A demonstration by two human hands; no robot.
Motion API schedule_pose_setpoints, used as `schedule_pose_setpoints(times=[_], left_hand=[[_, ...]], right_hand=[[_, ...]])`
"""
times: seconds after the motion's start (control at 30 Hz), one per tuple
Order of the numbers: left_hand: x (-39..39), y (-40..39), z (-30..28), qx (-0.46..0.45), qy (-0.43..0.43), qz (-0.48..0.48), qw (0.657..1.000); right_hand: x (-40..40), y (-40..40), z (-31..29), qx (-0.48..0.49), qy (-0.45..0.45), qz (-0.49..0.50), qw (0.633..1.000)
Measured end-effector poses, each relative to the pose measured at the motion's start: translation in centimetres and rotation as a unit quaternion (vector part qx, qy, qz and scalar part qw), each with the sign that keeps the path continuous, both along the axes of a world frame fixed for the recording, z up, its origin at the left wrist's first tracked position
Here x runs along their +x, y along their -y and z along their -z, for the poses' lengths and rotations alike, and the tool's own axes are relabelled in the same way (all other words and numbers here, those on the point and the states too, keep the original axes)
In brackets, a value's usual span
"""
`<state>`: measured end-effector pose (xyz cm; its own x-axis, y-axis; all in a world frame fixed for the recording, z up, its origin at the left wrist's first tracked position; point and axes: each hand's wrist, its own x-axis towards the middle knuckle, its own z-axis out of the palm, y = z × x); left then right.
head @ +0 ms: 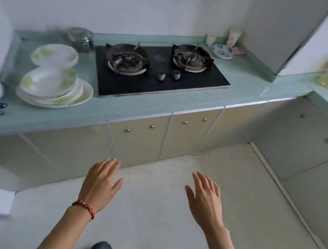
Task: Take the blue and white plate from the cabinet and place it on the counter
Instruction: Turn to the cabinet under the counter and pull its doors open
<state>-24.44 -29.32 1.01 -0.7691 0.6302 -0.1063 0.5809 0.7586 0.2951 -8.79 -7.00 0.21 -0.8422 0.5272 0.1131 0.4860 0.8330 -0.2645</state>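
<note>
While both the left hand [101,182] and right hand [204,198] hover open and empty above the floor, the beige cabinet doors [136,141] beneath the pale green counter [120,109] are closed.

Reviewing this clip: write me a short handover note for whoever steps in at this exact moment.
Left hand: open, empty, held over the floor in front of the lower cabinet doors.
Right hand: open, empty, beside it.
All cabinet doors in view are shut. A blue and white bowl-like dish sits on the counter at the back right of the stove; whether it is the job's plate cannot be told. Green-patterned plates are stacked left of the stove.
Done: nothing visible.
Left: open the cabinet, find the plate, set it on the counter.
</note>
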Motion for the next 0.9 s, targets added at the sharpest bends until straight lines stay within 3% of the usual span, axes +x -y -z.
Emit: schedule_pose_setpoints(times=[0.47,0.9], left_hand=[[-6.9,27.1,2.0,-0.073,0.017,-0.212,0.974],[-15.0,32.3,4.6,-0.083,0.037,-0.245,0.965]], right_hand=[[-19.1,23.8,1.8,-0.045,0.023,-0.241,0.969],[-29.0,30.1,4.8,-0.039,0.036,-0.306,0.951]])
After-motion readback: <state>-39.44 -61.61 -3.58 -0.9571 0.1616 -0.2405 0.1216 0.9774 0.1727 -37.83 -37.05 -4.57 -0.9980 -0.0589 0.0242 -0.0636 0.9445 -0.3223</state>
